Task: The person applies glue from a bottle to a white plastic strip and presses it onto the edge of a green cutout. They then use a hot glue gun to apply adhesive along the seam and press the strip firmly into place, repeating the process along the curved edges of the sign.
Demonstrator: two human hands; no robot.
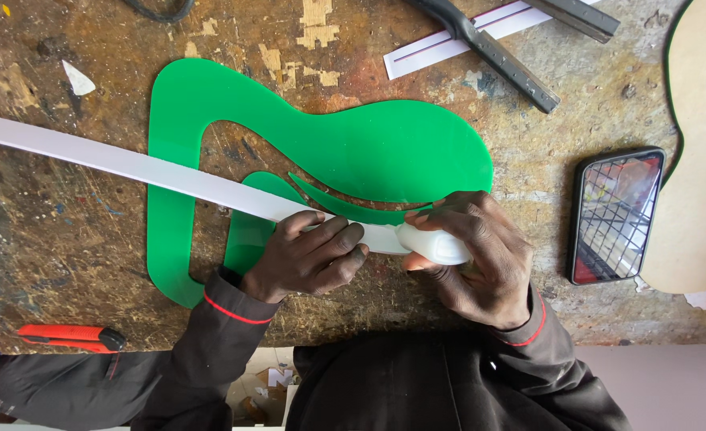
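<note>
The left hand point(309, 255) lies flat on the white strip point(129, 164), fingers curled over its near end, pressing it down against the green sheet point(385, 148); its grip is not closed round anything; the strip runs from the left edge of the view, across the sheet, to a point between the two hands. The right hand point(480, 259) is clenched round a small white bottle point(437, 243); the bottle lies sideways, its tip pointing left and touching the end of the strip just beside the left fingertips. The green sheet lies flat on the worn, paint-marked surface point(65, 231); it is cut in a curved outline with open inner gaps. A phone point(615, 215) lies near the right hand, screen up; a pale wooden cut-out point(700, 160) lies beyond it at the right edge. A red knife point(69, 338) rests at the near left edge, well apart from the hands. Dark metal tools point(500, 56) and a second white strip point(456, 40) lie at the far side.
</note>
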